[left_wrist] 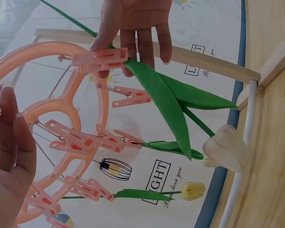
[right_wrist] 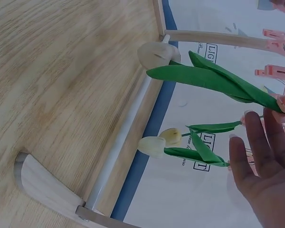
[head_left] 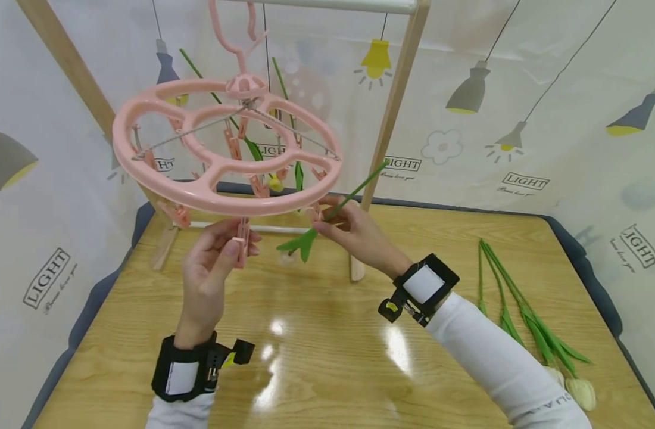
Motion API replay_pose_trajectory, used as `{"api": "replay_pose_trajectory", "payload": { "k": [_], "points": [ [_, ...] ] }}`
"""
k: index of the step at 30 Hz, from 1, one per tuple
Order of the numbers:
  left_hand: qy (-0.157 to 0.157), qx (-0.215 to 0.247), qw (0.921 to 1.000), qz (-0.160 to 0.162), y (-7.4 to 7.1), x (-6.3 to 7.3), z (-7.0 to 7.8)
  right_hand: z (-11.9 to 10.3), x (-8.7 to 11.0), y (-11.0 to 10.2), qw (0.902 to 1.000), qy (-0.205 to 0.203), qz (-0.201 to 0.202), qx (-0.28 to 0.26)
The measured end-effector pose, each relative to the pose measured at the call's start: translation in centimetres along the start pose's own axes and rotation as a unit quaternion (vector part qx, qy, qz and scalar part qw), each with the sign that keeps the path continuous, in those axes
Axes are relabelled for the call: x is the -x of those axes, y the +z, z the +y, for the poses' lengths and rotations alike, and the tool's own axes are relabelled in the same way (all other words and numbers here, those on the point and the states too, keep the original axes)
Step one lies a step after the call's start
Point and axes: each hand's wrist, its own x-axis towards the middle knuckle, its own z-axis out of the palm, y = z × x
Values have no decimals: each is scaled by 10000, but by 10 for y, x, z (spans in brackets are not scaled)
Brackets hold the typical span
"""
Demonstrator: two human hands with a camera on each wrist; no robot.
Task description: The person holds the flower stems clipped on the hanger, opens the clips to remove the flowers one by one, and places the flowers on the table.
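Note:
A round pink drying hanger (head_left: 236, 205) with dangling clothes pegs hangs from the bar of a wooden stand. At its front, my left hand (head_left: 206, 274) pinches a pink clothes peg (head_left: 242, 244) between thumb and fingers. My right hand (head_left: 359, 232) pinches another clothes peg (left_wrist: 99, 59) at the hanger's right side. A white tulip (left_wrist: 225, 147) hangs head down at that peg, its green leaves just below the jaws and its stem rising past the right hand. Two more tulips, a yellow one (right_wrist: 171, 136) and a white one (right_wrist: 152, 146), hang upside down from pegs at the back.
Several tulips (head_left: 526, 310) lie on the right of the wooden table (head_left: 317, 357), partly behind the right sleeve. The stand's wooden post (head_left: 394, 113) rises behind the right hand, and its white lower rod (head_left: 279, 229) crosses low behind the hanger. Printed cloth walls enclose the table.

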Motion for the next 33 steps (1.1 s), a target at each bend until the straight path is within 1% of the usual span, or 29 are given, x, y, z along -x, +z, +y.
{"api": "replay_pose_trajectory", "payload": {
  "k": [5, 8, 10, 13, 17, 22, 25, 29, 33],
  "points": [
    [-39, 0, 10000, 34, -2, 0, -5, -3, 4, 1, 9999, 37, -29, 108],
    [-198, -33, 9997, 155, -4, 0, -11, -4, 6, 4, 9998, 111, -55, 142],
    [-365, -1, 9991, 207, -6, 0, -15, -5, 7, 6, 9998, 101, -90, 141],
    [-710, -3, 9973, 182, -7, 1, -19, -8, 8, 7, 9997, 76, -156, 159],
    [-1159, -133, 9932, -11, -7, 1, -21, -11, 9, 9, 9996, 27, -220, 178],
    [-1549, -118, 9877, -200, -3, 0, -22, -16, 11, 12, 9992, -87, -272, 291],
    [-1795, -69, 9833, -275, 1, -1, -24, -16, 12, 14, 9992, -122, -256, 295],
    [-2176, -57, 9754, -335, 6, -2, -26, -16, 13, 16, 9994, -93, -231, 222],
    [-2442, -100, 9686, -459, 12, -4, -27, -17, 14, 17, 9996, -81, -223, 158]
  ]
}}
